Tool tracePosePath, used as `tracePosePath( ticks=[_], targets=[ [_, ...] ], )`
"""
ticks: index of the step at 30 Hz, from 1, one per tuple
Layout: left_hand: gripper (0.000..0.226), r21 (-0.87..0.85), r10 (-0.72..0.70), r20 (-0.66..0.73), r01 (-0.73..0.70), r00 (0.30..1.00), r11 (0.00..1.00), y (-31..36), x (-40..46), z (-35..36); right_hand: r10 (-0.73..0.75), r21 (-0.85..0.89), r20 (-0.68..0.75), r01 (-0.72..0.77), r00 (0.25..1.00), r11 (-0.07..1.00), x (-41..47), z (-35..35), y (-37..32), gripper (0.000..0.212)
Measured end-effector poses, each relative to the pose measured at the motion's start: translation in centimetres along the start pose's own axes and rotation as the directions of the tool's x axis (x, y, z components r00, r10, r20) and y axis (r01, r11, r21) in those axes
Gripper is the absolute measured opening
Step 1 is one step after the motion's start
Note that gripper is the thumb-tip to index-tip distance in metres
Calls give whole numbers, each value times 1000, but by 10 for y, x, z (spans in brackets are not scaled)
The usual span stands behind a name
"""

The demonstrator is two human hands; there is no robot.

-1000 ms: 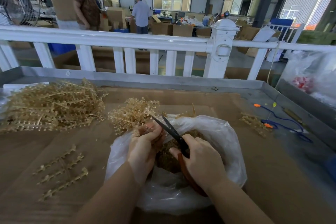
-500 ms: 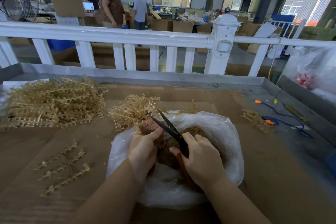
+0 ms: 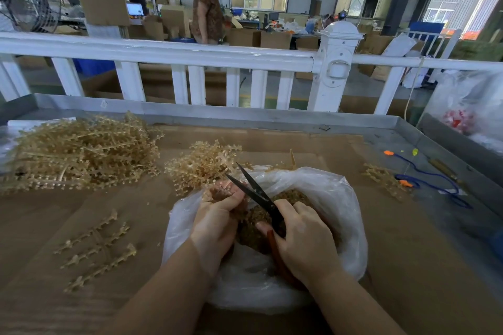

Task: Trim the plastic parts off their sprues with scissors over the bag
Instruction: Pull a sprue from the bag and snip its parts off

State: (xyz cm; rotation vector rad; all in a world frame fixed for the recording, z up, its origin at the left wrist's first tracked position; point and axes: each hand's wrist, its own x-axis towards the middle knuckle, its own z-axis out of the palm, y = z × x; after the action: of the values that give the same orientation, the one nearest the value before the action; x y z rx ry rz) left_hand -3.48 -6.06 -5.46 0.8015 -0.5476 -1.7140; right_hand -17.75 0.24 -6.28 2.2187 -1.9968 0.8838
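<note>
Clear plastic bag (image 3: 334,198): trimmed parts held inside.
Right hand (image 3: 304,242): clenched around scissors (image 3: 258,193), blades apart.
Left hand (image 3: 217,220): sprue (image 3: 226,187) pinched over the bag.

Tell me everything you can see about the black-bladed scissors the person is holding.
The black-bladed scissors have two narrow, pointed dark blades, parted in a V, tips pointing up and away from the person. The reddish-brown handles sit mostly hidden inside the right hand, which grips them. They are held tilted over the open clear plastic bag. The blades meet the tan plastic sprue piece pinched in the left hand.
</note>
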Motion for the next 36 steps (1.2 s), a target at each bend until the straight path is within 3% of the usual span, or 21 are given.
tracePosePath(
  ticks=[14,31,36],
  targets=[
    [10,-14,-16,43,17,999,1000,3,-1,4,-18,-6,59,18,998,1000,5,-3,5,40],
    [10,27,-70,-29,71,997,997,4,1,5,-5,-23,103,7,995,1000,7,-4,1,42],
    [9,-16,-80,26,80,997,997,5,-2,5,10,-40,98,-6,995,999,5,-1,2,44]
  ],
)
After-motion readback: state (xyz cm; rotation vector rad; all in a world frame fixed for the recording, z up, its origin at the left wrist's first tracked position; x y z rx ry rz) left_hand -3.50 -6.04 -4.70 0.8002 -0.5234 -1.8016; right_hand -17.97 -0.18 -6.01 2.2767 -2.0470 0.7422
